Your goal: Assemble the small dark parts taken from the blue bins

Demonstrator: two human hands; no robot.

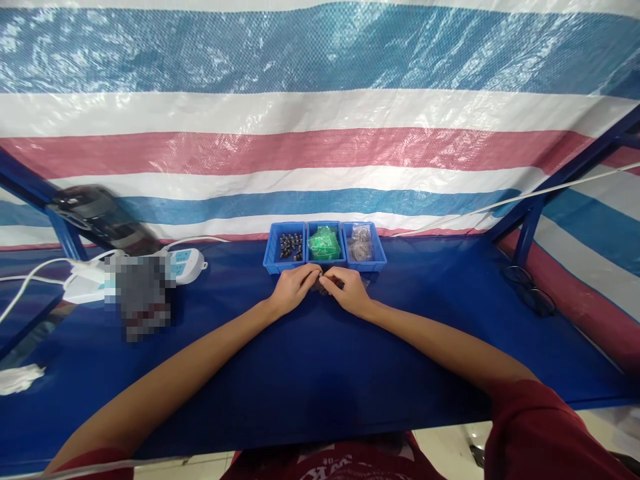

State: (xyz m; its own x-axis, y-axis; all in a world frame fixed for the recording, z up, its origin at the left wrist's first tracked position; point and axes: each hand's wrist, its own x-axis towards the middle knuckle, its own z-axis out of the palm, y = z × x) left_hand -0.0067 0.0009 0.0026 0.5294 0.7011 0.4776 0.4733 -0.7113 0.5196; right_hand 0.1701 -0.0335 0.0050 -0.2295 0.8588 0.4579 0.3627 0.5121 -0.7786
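Observation:
My left hand (296,288) and my right hand (349,288) meet at the fingertips just in front of three blue bins. Both are closed around something small that the fingers mostly hide. Beneath and beside the fingers lie some brownish items, too small to make out. The left bin (270,259) holds several small dark metallic parts (291,245). Green plastic packets (324,244) fill the middle bin. In the right bin (381,256) are clear plastic bags (361,244) with greyish contents.
On the blue table (310,380), a power strip (187,265) with white cables and a blurred dark object (144,293) lie left. A dark bottle (107,219) leans behind them. White cloth (20,379) is far left, glasses (529,289) far right. Striped sheeting (310,153) hangs behind.

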